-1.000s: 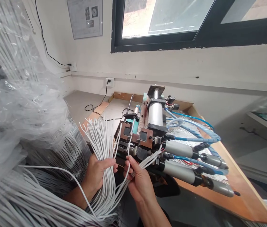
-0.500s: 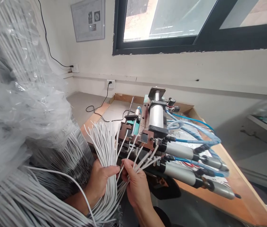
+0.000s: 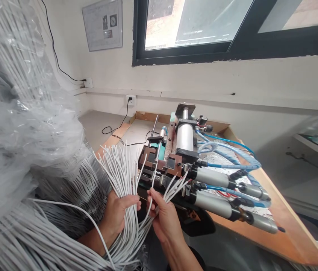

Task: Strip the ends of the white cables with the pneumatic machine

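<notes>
Clasping a thick bundle of white cables (image 3: 121,173) left of the frame's centre, the left hand (image 3: 116,213) has its grip wrapped round them. Below centre, the right hand's (image 3: 168,220) grip is closed, thumb and fingers pinching a single cable (image 3: 154,177) before the machine (image 3: 185,137); more cable ends (image 3: 176,188) fan out beside its thumb.
</notes>
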Demonstrator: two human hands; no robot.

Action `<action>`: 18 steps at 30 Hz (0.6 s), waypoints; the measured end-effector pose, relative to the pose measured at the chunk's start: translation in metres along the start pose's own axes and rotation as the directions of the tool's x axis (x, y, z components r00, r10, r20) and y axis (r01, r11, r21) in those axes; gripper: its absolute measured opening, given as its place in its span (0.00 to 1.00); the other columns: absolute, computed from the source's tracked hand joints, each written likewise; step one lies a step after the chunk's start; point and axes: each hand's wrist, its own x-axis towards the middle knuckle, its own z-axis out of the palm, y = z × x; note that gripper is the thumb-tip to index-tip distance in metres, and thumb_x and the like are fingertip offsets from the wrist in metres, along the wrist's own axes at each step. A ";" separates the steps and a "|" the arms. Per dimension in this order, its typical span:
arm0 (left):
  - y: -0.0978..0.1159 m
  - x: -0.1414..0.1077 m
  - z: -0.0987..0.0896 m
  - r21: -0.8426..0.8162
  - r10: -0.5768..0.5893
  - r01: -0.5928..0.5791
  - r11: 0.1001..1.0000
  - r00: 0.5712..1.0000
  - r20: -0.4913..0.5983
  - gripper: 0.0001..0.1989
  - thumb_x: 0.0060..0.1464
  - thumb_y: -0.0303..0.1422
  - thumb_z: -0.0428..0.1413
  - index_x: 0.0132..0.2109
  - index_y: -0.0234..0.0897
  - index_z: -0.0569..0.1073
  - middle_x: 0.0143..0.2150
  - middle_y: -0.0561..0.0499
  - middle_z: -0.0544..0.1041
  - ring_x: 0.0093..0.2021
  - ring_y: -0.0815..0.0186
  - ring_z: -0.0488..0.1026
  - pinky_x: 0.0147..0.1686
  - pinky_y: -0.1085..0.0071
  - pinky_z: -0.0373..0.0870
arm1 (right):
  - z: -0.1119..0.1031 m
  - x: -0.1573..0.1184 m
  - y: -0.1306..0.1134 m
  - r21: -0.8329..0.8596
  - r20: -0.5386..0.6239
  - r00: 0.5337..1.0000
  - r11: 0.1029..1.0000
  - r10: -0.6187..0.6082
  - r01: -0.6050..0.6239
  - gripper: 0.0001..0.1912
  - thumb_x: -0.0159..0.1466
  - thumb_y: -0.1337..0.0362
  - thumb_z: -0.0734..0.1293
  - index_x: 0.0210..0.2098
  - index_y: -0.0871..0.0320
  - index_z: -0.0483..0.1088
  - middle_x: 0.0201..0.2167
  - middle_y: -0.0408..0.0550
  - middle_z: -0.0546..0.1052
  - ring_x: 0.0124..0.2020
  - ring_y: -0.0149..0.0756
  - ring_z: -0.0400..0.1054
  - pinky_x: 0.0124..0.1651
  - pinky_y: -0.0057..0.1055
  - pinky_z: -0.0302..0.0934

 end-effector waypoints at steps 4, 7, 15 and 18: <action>0.000 -0.001 0.001 0.000 -0.003 0.003 1.000 1.000 0.007 0.08 0.33 0.23 0.59 0.27 0.32 0.71 0.19 0.55 0.72 0.19 0.69 0.69 0.21 0.72 0.66 | 0.003 0.000 -0.001 0.024 0.084 0.995 0.998 0.061 -0.063 0.14 0.44 0.59 0.74 0.25 0.64 0.74 0.15 0.40 0.67 0.15 0.22 0.56 0.18 0.20 0.51; 0.000 -0.004 0.001 -0.005 0.022 -0.022 1.000 0.997 0.074 0.11 0.33 0.21 0.58 0.30 0.33 0.72 0.21 0.55 0.73 0.20 0.69 0.68 0.22 0.72 0.66 | 0.009 -0.003 -0.003 -0.001 0.160 0.983 0.996 0.094 -0.095 0.16 0.44 0.57 0.74 0.27 0.64 0.74 0.13 0.37 0.63 0.16 0.24 0.57 0.20 0.24 0.55; -0.006 -0.008 -0.002 0.038 0.034 -0.042 0.998 0.980 0.195 0.07 0.34 0.22 0.57 0.27 0.32 0.74 0.22 0.52 0.74 0.23 0.67 0.68 0.26 0.71 0.65 | 0.005 -0.012 0.003 -0.253 0.198 0.962 0.938 -0.190 0.238 0.14 0.48 0.56 0.71 0.21 0.61 0.70 0.13 0.38 0.65 0.16 0.27 0.57 0.22 0.26 0.53; -0.008 -0.008 -0.006 0.043 0.021 -0.027 0.999 0.991 0.136 0.04 0.34 0.23 0.58 0.24 0.32 0.73 0.19 0.53 0.73 0.21 0.67 0.68 0.24 0.71 0.65 | -0.004 -0.013 0.010 -0.257 0.149 0.959 0.927 -0.239 0.271 0.13 0.51 0.56 0.70 0.23 0.60 0.71 0.16 0.40 0.69 0.17 0.26 0.57 0.23 0.24 0.52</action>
